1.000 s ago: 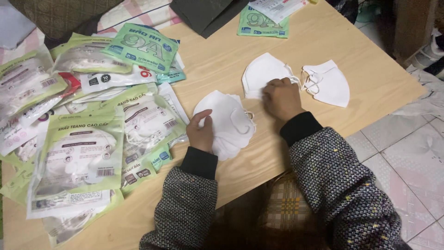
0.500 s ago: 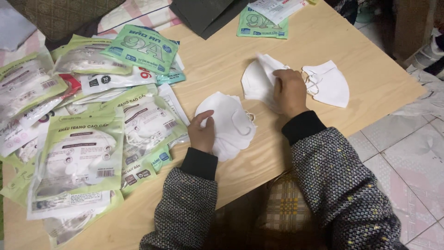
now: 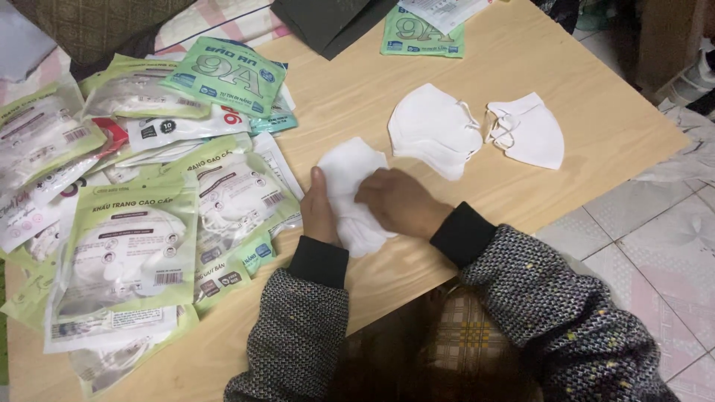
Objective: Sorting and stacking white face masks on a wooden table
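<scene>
From above the person's head, both hands meet over one white folded mask [image 3: 348, 195] lying on the pale wooden tabletop [image 3: 596, 156], near its front edge. The left hand [image 3: 318, 212] lies along the mask's left side, thumb up against its edge, and the right hand [image 3: 398, 202] rests on top, its grip closed lightly on the fabric (how tightly, I cannot tell). Just beyond sit two more white masks, a larger stack [image 3: 432, 128] and a single one [image 3: 530, 132] with its ear loops showing, close beside each other. To the left, green and clear packets of masks [image 3: 149, 216] lie heaped, overlapping. Another green packet [image 3: 421, 33] lies at the far edge.
</scene>
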